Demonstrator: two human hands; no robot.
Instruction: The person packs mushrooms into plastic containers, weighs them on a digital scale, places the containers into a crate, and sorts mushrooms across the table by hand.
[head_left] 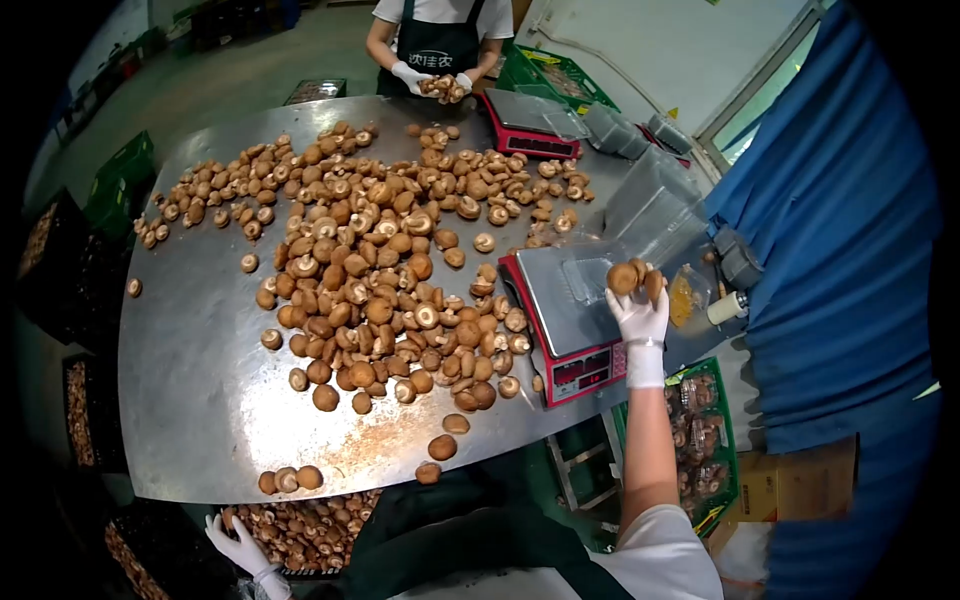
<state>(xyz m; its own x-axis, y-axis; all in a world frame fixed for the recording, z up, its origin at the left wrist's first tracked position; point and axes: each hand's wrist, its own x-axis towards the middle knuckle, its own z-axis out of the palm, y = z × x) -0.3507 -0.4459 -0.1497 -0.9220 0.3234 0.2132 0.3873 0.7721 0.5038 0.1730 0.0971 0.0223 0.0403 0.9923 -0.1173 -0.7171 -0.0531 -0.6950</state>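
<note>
My right hand (pixel 641 318), in a white glove, grips a few brown mushrooms (pixel 622 278) by the right edge of the near scale (pixel 570 300). A clear plastic tray (pixel 588 280) lies on that scale's plate, just left of the hand. Low at the left, my gloved left hand (pixel 240 550) is at the corner of a crate of mushrooms (pixel 305 530) below the table edge. A brown mushroom (pixel 229 517) shows between its thumb and fingers. A large heap of mushrooms (pixel 380 270) covers the middle of the metal table (pixel 190 380).
Across the table a co-worker (pixel 437 45) in a dark apron holds mushrooms beside a second red scale (pixel 535 125). Clear plastic containers (pixel 655 200) are stacked at the right. A green crate (pixel 705 440) with packed mushrooms stands below, near a blue curtain (pixel 840 250).
</note>
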